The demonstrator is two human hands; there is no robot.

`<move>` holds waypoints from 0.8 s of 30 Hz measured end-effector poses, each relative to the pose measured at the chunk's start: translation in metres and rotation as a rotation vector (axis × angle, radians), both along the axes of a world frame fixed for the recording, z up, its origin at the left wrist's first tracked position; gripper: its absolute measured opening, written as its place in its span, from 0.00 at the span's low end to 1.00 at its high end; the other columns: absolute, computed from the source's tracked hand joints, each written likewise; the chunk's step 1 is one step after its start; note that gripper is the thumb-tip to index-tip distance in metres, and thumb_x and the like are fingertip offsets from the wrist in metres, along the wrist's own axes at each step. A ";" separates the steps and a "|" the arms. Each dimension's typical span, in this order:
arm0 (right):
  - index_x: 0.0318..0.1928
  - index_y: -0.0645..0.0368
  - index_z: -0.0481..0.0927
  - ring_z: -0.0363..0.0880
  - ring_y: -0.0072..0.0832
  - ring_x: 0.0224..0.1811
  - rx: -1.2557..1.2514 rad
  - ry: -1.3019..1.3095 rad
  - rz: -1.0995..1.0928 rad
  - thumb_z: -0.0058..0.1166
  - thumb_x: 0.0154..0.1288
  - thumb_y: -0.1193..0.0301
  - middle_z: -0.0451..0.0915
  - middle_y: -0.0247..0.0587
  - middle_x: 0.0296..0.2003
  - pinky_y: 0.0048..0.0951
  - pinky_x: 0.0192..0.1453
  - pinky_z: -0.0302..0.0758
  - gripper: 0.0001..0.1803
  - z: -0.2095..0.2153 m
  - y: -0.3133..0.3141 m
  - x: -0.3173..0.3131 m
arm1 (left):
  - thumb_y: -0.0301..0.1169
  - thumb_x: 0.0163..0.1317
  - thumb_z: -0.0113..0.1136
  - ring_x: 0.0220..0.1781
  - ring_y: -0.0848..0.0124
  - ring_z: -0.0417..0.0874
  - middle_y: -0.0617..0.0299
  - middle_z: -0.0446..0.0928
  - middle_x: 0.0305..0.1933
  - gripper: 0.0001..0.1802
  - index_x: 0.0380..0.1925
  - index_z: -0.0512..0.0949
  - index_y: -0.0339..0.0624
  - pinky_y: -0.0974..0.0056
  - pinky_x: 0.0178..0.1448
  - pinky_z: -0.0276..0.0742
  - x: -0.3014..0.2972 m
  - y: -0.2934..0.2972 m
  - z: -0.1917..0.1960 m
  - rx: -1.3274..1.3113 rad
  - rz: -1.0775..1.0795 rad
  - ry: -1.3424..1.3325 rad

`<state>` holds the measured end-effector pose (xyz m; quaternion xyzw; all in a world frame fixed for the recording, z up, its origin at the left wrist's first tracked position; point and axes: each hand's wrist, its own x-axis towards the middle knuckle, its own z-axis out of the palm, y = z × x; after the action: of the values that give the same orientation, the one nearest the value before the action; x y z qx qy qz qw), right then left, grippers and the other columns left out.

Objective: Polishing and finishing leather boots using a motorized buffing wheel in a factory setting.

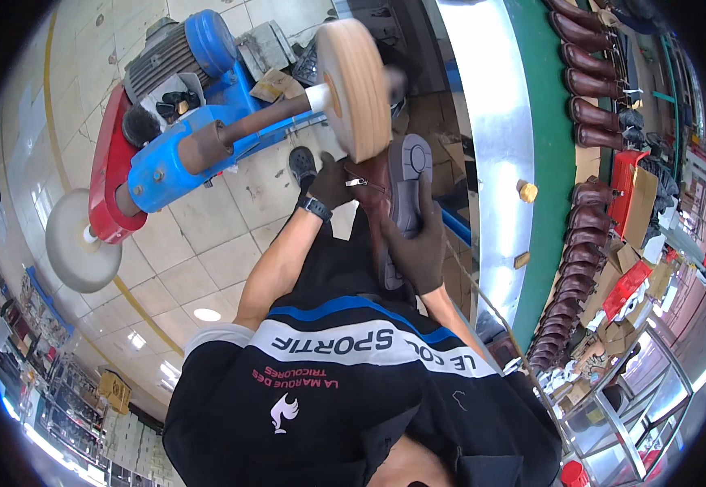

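Observation:
A brown leather ankle boot is held between my two gloved hands, its grey sole turned to the right and its round heel end pointing away from me. My left hand, in a dark glove and with a watch at the wrist, grips the boot's shaft near a silver zip pull. On the right, my right hand is wrapped around the sole side, fingers along its edge. Just beyond, the tan buffing wheel sits against or very close to the boot's upper; I cannot tell whether they touch.
The wheel's shaft runs left through a blue machine with a red belt guard to a white wheel. A metal-edged green bench stands right, with rows of brown boots beyond it. A dark clog shows below.

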<state>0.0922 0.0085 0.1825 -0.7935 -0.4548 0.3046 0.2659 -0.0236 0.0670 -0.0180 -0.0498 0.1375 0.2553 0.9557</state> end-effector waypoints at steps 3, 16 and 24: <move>0.62 0.62 0.59 0.77 0.43 0.38 -0.011 -0.047 0.034 0.61 0.46 0.62 0.72 0.61 0.41 0.34 0.39 0.74 0.42 -0.012 -0.002 0.000 | 0.83 0.33 0.25 0.68 0.56 0.54 0.51 0.54 0.67 0.67 0.63 0.51 0.37 0.49 0.68 0.47 0.006 0.019 0.025 -0.304 0.046 -0.010; 0.62 0.68 0.56 0.75 0.34 0.47 -0.076 0.058 -0.053 0.59 0.47 0.67 0.72 0.57 0.49 0.29 0.52 0.69 0.42 -0.033 0.020 0.008 | 0.74 0.49 0.31 0.64 0.58 0.60 0.54 0.61 0.63 0.51 0.63 0.56 0.45 0.55 0.66 0.56 0.021 0.031 0.001 -0.105 0.164 0.138; 0.61 0.68 0.59 0.72 0.31 0.50 -0.151 0.333 -0.183 0.55 0.51 0.65 0.70 0.57 0.52 0.28 0.53 0.67 0.38 -0.036 0.029 0.010 | 0.76 0.46 0.30 0.64 0.54 0.60 0.47 0.58 0.64 0.56 0.63 0.53 0.40 0.52 0.66 0.54 -0.008 0.028 -0.012 -0.377 0.141 -0.359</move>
<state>0.1019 0.0380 0.1460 -0.7879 -0.3064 0.4395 0.3036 -0.0311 0.0951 -0.0304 -0.2808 0.0069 0.2784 0.9185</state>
